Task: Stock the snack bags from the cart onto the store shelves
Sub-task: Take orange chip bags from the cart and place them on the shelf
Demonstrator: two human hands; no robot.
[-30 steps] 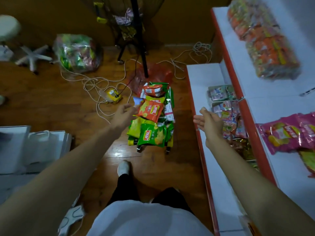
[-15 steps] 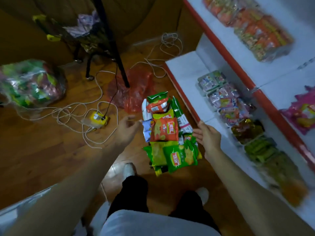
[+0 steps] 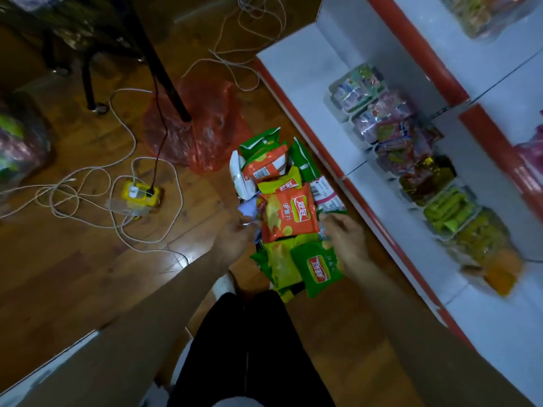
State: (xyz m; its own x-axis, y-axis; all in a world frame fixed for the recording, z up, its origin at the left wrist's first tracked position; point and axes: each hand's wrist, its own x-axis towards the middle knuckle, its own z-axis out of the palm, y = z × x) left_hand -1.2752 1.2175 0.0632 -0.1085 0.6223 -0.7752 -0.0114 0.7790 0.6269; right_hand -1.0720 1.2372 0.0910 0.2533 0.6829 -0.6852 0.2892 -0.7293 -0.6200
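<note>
Hands [image 3: 293, 233] flank orange chip bag [image 3: 289, 216], apparently touching.

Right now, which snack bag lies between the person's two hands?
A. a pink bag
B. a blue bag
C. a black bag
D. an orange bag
D: the orange bag sits on top of the pile, with the left hand at its left edge and the right hand at its right edge.

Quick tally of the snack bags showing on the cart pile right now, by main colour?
Orange bags: 2
Dark green bags: 3
Yellow-green bags: 2
White bags: 2
Total: 9 visible; any buried underneath cannot be counted.
</note>
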